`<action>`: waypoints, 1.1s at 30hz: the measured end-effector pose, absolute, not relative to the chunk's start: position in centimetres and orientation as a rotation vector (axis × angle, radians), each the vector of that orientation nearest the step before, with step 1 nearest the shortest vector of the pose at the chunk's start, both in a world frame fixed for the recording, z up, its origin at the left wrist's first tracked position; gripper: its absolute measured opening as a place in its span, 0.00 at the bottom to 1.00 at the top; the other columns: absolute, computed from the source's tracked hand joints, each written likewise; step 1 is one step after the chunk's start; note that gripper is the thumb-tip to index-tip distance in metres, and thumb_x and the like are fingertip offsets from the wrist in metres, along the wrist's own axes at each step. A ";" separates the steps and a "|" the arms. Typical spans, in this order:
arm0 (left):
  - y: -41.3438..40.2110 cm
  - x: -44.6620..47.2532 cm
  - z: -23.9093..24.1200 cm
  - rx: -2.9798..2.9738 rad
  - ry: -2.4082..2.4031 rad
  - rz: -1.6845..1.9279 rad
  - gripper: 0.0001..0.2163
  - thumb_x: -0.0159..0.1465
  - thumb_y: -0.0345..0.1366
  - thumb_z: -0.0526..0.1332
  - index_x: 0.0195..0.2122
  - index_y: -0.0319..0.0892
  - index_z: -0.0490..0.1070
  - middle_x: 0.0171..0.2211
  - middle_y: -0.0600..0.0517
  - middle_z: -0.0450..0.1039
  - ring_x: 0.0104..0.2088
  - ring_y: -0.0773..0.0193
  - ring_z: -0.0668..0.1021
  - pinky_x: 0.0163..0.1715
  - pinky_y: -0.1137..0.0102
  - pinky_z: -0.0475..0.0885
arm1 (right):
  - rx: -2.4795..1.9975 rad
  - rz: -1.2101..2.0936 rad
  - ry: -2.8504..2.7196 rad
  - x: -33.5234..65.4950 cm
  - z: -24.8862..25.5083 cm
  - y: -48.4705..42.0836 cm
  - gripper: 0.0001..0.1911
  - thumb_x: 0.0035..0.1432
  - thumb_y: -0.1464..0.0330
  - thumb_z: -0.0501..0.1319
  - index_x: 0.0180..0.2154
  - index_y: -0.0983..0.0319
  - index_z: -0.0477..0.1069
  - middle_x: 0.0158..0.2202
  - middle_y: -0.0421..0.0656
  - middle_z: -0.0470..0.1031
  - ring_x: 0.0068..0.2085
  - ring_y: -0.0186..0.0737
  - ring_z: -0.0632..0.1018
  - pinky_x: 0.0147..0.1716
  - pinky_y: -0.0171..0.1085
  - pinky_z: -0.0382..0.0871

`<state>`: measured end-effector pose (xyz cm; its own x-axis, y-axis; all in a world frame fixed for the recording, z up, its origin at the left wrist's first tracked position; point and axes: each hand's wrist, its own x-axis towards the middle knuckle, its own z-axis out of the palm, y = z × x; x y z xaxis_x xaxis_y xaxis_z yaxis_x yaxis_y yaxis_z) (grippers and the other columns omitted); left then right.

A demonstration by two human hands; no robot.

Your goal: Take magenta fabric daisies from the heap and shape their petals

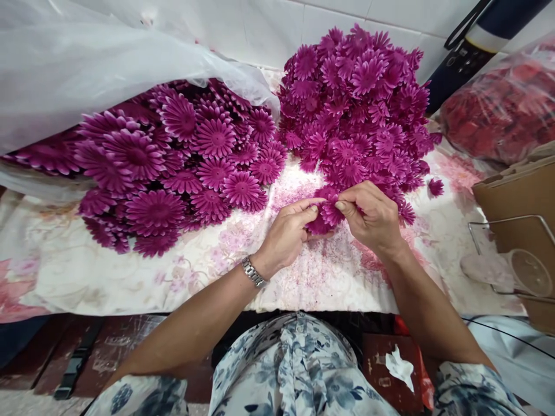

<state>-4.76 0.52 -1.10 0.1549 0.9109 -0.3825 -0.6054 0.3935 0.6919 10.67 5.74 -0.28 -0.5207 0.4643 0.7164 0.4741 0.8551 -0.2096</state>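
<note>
A small cluster of magenta fabric flowers (326,211) sat pinched between both hands, just above the floral cloth (130,277) at the middle of the table and touching the near edge of the right-hand heap. The left hand (289,231) gripped the cluster from its left side, thumb and forefinger closed over the petals, a metal watch (254,273) on its wrist. The right hand (373,216) grasped the same cluster from the right, its thumb pressed on top of the petals and the other fingers curled beneath. How many flowers the cluster held could not be told; it looked like 2 or 3 layers pressed together.

The step in hand appeared to be the joining or parting of flower layers, done with the fingertips. By my judgement, the next move called for a steady pinch from one hand while the other worked a single layer, since the thin petals would crumple or slip easily.

Around the hands lay 2 heaps: larger flat flowers (173,156) on the left, spilling from a clear plastic bag (87,69), and a taller mound of smaller flowers (355,98) on the right. Purple dust (299,271) stained the cloth near the hands. Farther right stood a bag of red flowers (503,110), a cardboard box (515,190) and a plastic cup (526,271) in a wire holder.
</note>
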 end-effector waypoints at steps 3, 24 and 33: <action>0.5 -4.8 -0.9 0.396 0.818 1.137 0.08 0.55 0.31 0.61 0.36 0.37 0.75 0.27 0.51 0.74 0.28 0.67 0.74 0.32 0.67 0.73 | -0.703 0.012 -2.213 10.5 -0.4 5.7 0.06 0.59 0.71 0.58 0.29 0.61 0.69 0.25 0.41 0.75 0.27 0.34 0.73 0.28 0.35 0.68; 0.6 -4.8 -1.0 0.562 0.980 1.186 0.13 0.48 0.25 0.62 0.36 0.38 0.73 0.23 0.56 0.71 0.24 0.73 0.70 0.27 0.74 0.63 | -0.652 -0.130 -2.230 10.3 -0.9 5.5 0.04 0.58 0.73 0.58 0.31 0.59 0.67 0.25 0.41 0.75 0.27 0.36 0.73 0.29 0.36 0.68; 0.7 -4.7 -1.8 0.616 1.078 1.212 0.14 0.46 0.23 0.61 0.35 0.39 0.74 0.24 0.56 0.71 0.21 0.74 0.68 0.22 0.75 0.61 | -0.618 -0.253 -2.295 10.1 -0.9 5.3 0.04 0.59 0.72 0.58 0.31 0.58 0.66 0.25 0.39 0.76 0.27 0.36 0.74 0.29 0.37 0.68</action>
